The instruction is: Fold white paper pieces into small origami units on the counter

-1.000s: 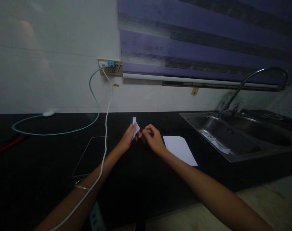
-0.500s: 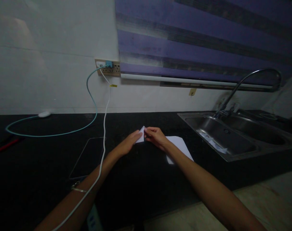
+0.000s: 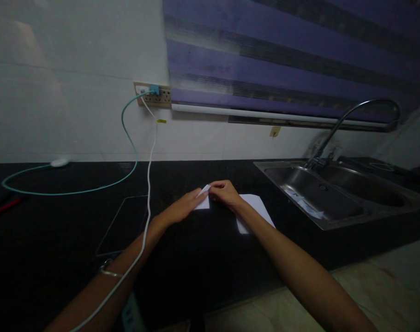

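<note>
A small folded piece of white paper (image 3: 203,203) lies on the black counter (image 3: 196,258) between my hands. My left hand (image 3: 184,207) rests on its left side with fingers stretched flat over it. My right hand (image 3: 225,192) pinches the paper's upper right corner with curled fingers. Just to the right, partly under my right forearm, lies a stack of white paper sheets (image 3: 253,205).
A dark tablet (image 3: 124,226) lies flat at the left. A white cable (image 3: 148,184) and a teal cable (image 3: 92,186) run from a wall socket (image 3: 153,94). A steel sink (image 3: 321,198) with a curved tap (image 3: 351,120) is at the right. The counter's front edge is near me.
The paper was held upright above the counter a second ago. Both hands lowered it and it now lies flat on the counter under my fingers.
</note>
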Motion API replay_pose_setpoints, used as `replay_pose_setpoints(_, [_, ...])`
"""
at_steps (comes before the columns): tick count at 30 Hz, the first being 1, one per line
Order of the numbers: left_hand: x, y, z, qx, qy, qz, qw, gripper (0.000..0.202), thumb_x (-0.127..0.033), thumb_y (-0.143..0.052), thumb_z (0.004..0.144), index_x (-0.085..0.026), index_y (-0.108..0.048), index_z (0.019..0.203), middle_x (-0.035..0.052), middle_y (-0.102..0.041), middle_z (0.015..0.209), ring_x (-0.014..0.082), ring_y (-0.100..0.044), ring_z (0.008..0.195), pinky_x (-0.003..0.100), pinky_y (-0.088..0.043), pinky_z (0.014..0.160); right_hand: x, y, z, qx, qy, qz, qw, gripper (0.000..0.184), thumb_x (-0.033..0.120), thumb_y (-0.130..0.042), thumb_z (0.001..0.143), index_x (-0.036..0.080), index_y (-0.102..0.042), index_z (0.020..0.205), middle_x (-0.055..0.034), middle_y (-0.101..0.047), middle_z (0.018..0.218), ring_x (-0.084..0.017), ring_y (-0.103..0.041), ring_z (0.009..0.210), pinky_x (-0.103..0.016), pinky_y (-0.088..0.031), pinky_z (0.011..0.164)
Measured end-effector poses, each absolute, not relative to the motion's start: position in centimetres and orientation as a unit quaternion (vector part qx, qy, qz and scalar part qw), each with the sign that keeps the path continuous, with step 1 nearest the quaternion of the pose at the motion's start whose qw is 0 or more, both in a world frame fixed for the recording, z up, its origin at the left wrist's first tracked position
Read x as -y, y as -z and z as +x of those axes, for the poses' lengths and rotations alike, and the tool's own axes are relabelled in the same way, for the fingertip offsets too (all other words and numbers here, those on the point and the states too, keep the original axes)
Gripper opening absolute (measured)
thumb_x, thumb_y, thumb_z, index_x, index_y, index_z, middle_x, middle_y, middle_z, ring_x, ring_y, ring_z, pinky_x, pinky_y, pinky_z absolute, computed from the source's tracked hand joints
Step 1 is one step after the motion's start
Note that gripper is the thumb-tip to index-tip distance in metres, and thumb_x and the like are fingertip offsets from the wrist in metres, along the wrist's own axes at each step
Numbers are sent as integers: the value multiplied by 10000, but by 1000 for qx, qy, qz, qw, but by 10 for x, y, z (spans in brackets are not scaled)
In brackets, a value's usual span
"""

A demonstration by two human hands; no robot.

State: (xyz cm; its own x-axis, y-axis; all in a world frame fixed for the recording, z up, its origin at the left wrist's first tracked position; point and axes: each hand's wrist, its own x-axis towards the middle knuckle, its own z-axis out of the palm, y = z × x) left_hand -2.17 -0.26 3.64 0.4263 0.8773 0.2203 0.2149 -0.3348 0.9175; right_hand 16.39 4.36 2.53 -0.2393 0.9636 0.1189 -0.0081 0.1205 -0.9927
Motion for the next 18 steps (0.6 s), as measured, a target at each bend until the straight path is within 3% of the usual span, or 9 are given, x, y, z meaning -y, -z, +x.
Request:
replay_pose_setpoints(3, [-3, -34, -23, -401, -378, 707, 443, 429, -528, -435, 926, -189, -694, 980, 93, -705, 969, 244, -616, 880, 346, -462, 820, -41, -26, 162, 596, -518, -404, 462, 143, 280, -730, 674, 155, -746, 742, 6, -621, 591, -87, -488, 500, -231, -374, 494])
replay_pose_setpoints(7, [-7, -33, -23, -404, -345, 745, 404, 391, -500, -446, 918, -165, -636, 849, 56, -651, 804, 193, -565, 698, 294, -431, 646, -38, -26, 158, 601, -529, -388, 455, 99, 245, -668, 709, 169, -729, 724, 16, -593, 567, -91, -480, 484, -234, -356, 486])
replay_pose_setpoints(13, [-5, -33, -22, -389, -352, 752, 398, 382, -487, -433, 931, -163, -623, 863, 26, -622, 766, 170, -542, 664, 270, -401, 606, -36, -23, 155, 631, -496, -373, 466, 89, 253, -684, 701, 167, -704, 707, 14, -606, 596, -98, -498, 519, -238, -368, 522])
replay_pose_setpoints(18, [-11, -27, -20, -440, -373, 756, 309, 418, -475, -370, 954, -166, -590, 777, 13, -583, 688, 160, -517, 601, 261, -350, 538, -28, -21, 146, 594, -446, -406, 533, 127, 271, -700, 695, 176, -666, 771, 12, -600, 596, -128, -528, 529, -257, -409, 521])
